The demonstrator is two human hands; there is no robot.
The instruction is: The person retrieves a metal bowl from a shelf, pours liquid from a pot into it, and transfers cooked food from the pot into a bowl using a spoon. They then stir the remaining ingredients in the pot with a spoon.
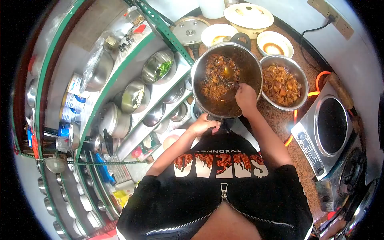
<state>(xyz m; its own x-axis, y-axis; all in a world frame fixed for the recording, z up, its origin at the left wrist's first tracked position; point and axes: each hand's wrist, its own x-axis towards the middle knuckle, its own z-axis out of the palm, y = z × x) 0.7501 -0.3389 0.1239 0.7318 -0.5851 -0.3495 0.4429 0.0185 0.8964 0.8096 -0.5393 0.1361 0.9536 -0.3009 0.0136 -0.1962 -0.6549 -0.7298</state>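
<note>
A deep metal pot (258, 76) stands in front of me, with dark brown saucy chunks of food (218, 88) inside. My left hand (205, 126) is closed around the pot's near handle, at its lower rim. Inside the right part of the pot, my right hand (245, 98) is closed on the handle of a ladle (228, 71), whose bowl rests among the food. My fingers hide most of that handle. Just right of the pot, a steel basin (305, 82) holds more of the brown chunks (281, 86).
Behind the pot are a pressure cooker lid (191, 31), a sauce-stained white bowl (275, 43) and a covered enamel pot (249, 18). An induction cooker (310, 146) with an orange hose (295, 120) beside it sits right. Green-framed shelves (116, 76) with steel bowls of greens stand left.
</note>
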